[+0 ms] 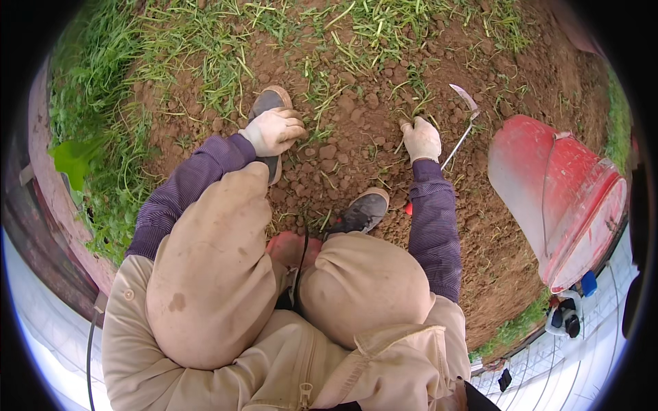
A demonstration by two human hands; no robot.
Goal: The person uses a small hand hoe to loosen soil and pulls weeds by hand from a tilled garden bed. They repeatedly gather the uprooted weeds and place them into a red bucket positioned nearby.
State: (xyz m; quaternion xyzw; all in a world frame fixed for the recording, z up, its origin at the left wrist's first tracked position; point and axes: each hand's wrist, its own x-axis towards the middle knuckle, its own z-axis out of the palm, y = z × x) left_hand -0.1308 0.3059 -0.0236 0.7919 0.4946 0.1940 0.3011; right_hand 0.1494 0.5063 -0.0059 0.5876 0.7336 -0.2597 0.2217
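Observation:
My left hand (275, 132), in a whitish work glove, rests at my left shoe (267, 103) with its fingers curled downward. Its palm faces away, so whether it holds anything is hidden. My right hand (421, 138), gloved too, reaches down to the brown soil beside some thin green stems (419, 97). The fingertips are partly hidden, and a firm hold on a stem cannot be made out. Just right of that hand lies a sickle (467, 103) with a curved blade. Its thin metal shaft passes beneath my right forearm, and a red end (408, 208) shows on the other side.
A red-and-white bucket (555, 200) lies tipped on its side at the right. Cut greens (380, 31) are strewn across the soil ahead. Standing leafy plants (97, 92) line the left. My right shoe (362, 210) is planted between my hands. A bag of items (564, 316) sits at lower right.

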